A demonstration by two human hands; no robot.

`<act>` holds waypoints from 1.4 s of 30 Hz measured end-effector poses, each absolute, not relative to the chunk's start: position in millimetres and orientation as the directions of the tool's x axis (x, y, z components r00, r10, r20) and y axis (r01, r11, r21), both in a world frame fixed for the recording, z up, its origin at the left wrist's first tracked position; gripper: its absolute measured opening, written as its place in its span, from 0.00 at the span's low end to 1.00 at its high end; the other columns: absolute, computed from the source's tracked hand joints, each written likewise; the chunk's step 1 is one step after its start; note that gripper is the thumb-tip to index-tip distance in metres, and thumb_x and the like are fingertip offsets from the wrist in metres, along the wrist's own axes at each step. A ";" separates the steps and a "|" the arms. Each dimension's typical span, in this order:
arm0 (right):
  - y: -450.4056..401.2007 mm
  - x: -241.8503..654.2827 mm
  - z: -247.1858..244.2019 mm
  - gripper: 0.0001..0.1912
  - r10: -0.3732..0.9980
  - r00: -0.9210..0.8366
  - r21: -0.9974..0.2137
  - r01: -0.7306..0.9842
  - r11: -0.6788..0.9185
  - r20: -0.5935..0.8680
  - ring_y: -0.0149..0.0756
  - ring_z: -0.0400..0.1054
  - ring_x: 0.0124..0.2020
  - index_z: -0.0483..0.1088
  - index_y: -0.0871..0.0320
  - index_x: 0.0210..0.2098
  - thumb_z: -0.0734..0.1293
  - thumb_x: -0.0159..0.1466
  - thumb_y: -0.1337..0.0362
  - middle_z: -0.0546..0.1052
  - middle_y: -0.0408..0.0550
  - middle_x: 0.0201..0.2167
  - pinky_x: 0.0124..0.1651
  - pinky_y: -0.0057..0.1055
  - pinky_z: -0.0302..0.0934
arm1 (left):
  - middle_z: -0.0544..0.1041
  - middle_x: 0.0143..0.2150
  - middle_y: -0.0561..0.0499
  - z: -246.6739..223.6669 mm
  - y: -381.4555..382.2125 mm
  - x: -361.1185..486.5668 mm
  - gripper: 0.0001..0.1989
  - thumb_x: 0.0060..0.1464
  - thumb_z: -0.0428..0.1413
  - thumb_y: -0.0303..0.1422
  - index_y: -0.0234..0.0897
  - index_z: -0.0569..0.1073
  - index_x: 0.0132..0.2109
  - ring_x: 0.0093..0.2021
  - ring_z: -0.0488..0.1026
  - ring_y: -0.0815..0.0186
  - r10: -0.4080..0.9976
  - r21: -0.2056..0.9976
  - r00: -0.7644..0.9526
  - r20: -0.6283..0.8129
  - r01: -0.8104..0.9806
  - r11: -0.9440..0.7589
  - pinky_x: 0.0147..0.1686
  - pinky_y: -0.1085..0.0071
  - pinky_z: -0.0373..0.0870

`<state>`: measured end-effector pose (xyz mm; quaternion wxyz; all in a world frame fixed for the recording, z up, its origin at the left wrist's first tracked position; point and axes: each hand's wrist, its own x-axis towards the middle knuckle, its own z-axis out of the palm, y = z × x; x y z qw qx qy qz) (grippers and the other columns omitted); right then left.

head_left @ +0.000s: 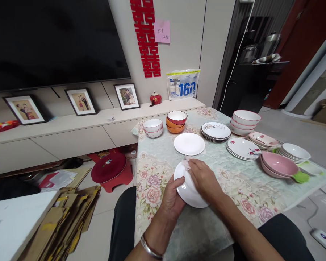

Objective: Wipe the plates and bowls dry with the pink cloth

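A small white plate [194, 197] is tilted above the near edge of the table. My left hand [172, 194] grips it from the left, thumb over its face and fingers underneath. Pressed to the plate's upper part, my right hand [203, 177] has its fingers closed on a thin whitish cloth or tissue [186, 165], mostly hidden under them. Just beyond lies another white plate [189, 144] on the flowered tablecloth [154, 181].
Behind stand white bowls [153, 125] and orange and red bowls [176, 122]. To the right are dark-rimmed plates [215, 130], flower plates [243, 148], red-rimmed bowls [245, 121] and pink dishes [279, 165]. A red stool [108, 166] and flattened cardboard [62, 221] are at the left.
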<state>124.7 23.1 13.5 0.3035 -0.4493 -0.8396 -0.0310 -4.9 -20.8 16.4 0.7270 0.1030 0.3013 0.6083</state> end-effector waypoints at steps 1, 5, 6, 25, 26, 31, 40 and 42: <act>19.7 120.2 15.7 0.18 0.698 -0.465 -0.214 0.728 0.651 0.544 0.45 0.67 0.55 0.70 0.62 0.54 0.56 0.69 0.69 0.75 0.59 0.53 0.56 0.43 0.62 | 0.82 0.43 0.44 15.3 -20.7 -5.0 0.33 0.41 0.62 0.23 0.32 0.71 0.58 0.44 0.78 0.54 0.948 0.515 0.077 -0.310 -0.824 0.236 0.50 0.60 0.68; 17.9 116.7 25.3 0.20 0.672 -0.561 -0.251 0.646 0.721 0.483 0.43 0.66 0.58 0.69 0.59 0.57 0.56 0.69 0.70 0.73 0.54 0.57 0.59 0.44 0.59 | 0.82 0.43 0.46 13.1 -20.6 -5.4 0.36 0.39 0.61 0.21 0.34 0.71 0.59 0.42 0.77 0.58 0.944 0.496 0.090 -0.317 -0.833 0.245 0.50 0.63 0.68; 20.8 120.1 26.2 0.19 0.700 -0.540 -0.263 0.671 0.693 0.466 0.43 0.66 0.58 0.69 0.59 0.57 0.56 0.70 0.69 0.73 0.54 0.57 0.59 0.44 0.59 | 0.82 0.43 0.46 13.5 -20.8 -5.4 0.36 0.39 0.61 0.21 0.34 0.70 0.60 0.42 0.77 0.57 0.944 0.499 0.103 -0.314 -0.828 0.256 0.50 0.62 0.68; 28.8 139.8 36.5 0.12 0.659 -0.480 -0.432 0.504 0.748 0.580 0.44 0.66 0.50 0.75 0.55 0.47 0.62 0.69 0.64 0.75 0.53 0.45 0.52 0.45 0.64 | 0.80 0.41 0.47 25.7 -24.9 -4.3 0.42 0.30 0.57 0.16 0.34 0.68 0.59 0.40 0.76 0.58 0.961 0.559 0.214 -0.173 -0.782 0.275 0.44 0.64 0.68; 28.5 140.0 37.0 0.12 0.680 -0.449 -0.434 0.537 0.724 0.580 0.44 0.66 0.48 0.75 0.56 0.47 0.63 0.68 0.65 0.75 0.54 0.44 0.50 0.44 0.64 | 0.80 0.41 0.47 26.3 -25.2 -4.2 0.41 0.30 0.58 0.16 0.34 0.69 0.58 0.40 0.76 0.58 0.961 0.564 0.220 -0.166 -0.778 0.276 0.44 0.64 0.68; 11.0 128.0 47.5 0.08 0.674 -0.471 -0.408 0.550 0.729 0.570 0.43 0.64 0.43 0.76 0.56 0.41 0.66 0.64 0.68 0.72 0.52 0.40 0.46 0.42 0.62 | 0.79 0.35 0.48 27.0 -27.6 -3.6 0.30 0.30 0.57 0.15 0.31 0.74 0.46 0.34 0.75 0.63 0.964 0.600 0.224 -0.146 -0.754 0.266 0.39 0.69 0.68; 19.7 135.6 51.0 0.09 0.748 -0.221 -0.482 0.646 0.593 0.626 0.42 0.64 0.40 0.76 0.58 0.43 0.65 0.67 0.63 0.70 0.50 0.35 0.44 0.40 0.61 | 0.80 0.39 0.47 30.2 -32.0 -0.9 0.38 0.30 0.60 0.16 0.34 0.71 0.55 0.38 0.76 0.59 0.960 0.602 0.251 -0.127 -0.750 0.276 0.39 0.67 0.69; 16.0 134.9 54.5 0.11 0.749 -0.227 -0.445 0.685 0.577 0.622 0.43 0.63 0.40 0.76 0.59 0.44 0.64 0.68 0.63 0.70 0.52 0.36 0.44 0.41 0.61 | 0.80 0.38 0.47 31.3 -32.1 -0.5 0.38 0.29 0.61 0.16 0.34 0.72 0.54 0.37 0.76 0.59 0.959 0.603 0.253 -0.129 -0.748 0.279 0.39 0.67 0.69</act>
